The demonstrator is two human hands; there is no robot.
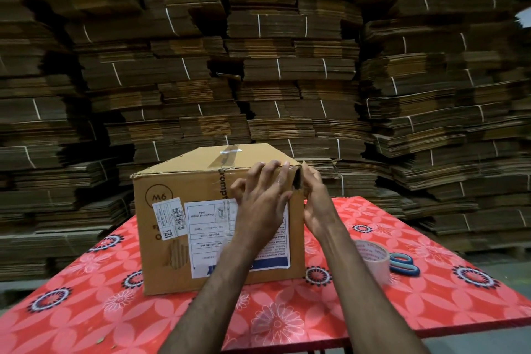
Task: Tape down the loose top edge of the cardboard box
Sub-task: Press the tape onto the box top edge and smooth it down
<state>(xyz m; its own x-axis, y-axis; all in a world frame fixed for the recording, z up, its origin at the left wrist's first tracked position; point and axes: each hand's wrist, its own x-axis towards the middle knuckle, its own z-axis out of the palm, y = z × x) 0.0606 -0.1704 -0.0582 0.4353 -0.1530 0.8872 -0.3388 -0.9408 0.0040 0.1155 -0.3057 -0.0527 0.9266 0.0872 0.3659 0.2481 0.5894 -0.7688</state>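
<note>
A brown cardboard box [161,210] with white labels stands on the table, and clear tape [227,156] runs over its top seam. My left hand [263,201] lies flat on the front face near the top right corner, fingers spread and reaching over the top edge. My right hand [314,195] presses against the right side of that same corner. Between both hands a short dark strip [297,179], probably tape, lies over the corner edge. A roll of clear tape [373,260] stands on the table to the right of the box.
Blue-handled scissors [403,263] lie just behind the tape roll. The table wears a red flowered cloth [86,296]. Tall stacks of flattened, tied cardboard [258,66] fill the whole background close behind the table.
</note>
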